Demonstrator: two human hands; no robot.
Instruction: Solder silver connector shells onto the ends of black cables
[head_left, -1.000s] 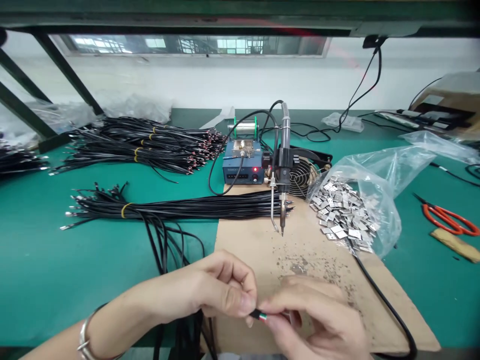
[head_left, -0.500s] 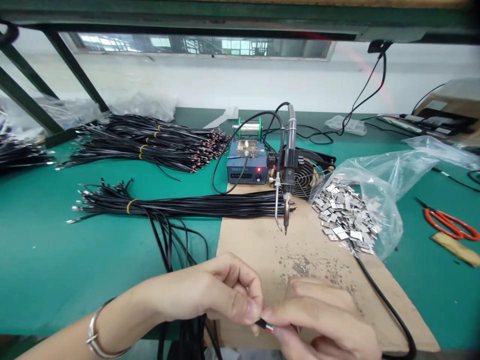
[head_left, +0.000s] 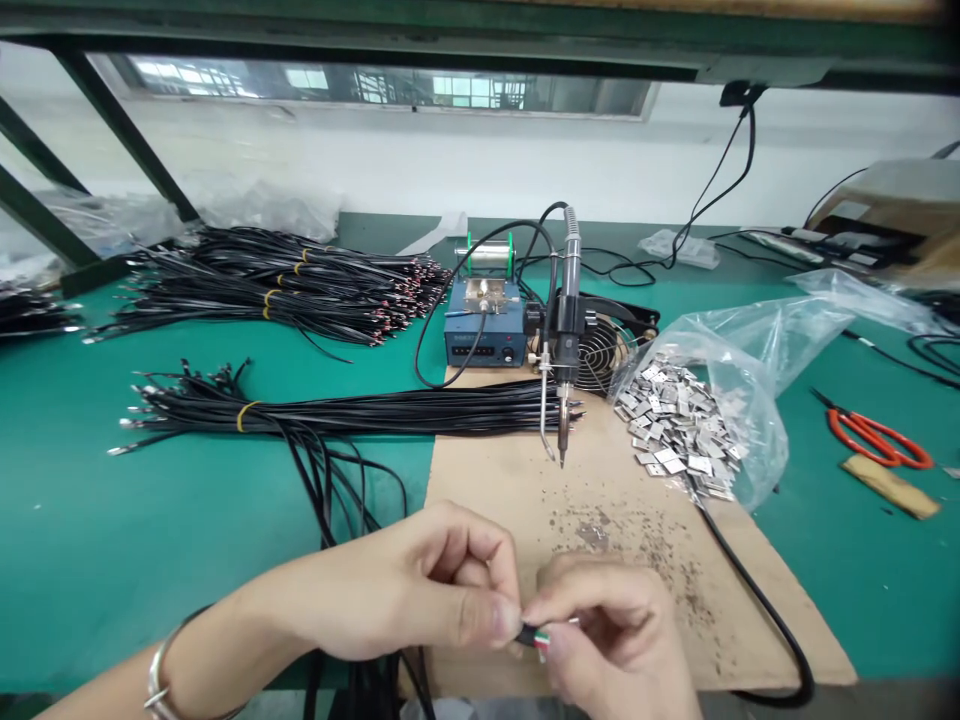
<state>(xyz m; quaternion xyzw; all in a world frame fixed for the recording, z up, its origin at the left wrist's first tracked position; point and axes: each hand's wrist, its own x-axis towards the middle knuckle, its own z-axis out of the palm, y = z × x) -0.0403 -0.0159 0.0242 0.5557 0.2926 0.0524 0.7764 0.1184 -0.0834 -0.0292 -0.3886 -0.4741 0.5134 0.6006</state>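
Note:
At the bottom centre, my left hand pinches the end of a black cable between thumb and forefinger. Small red, green and white wires stick out of the cable's end. On these wires my right hand is closed, its thumb and forefinger nearly meeting my left fingertips. Other black cables run down from a bundle and pass behind my left wrist. Above my hands, a soldering iron hangs tip down from its stand.
A blue soldering unit with a solder spool stands at the back. Metal connectors fill a plastic bag at right, near red-handled scissors. Banded cable bundles lie at left. Brown cardboard covers the middle.
My right hand has turned and drawn in, its fingers more curled, and the coloured wires show more. The unit's red light looks dimmer. The whole view has shifted slightly.

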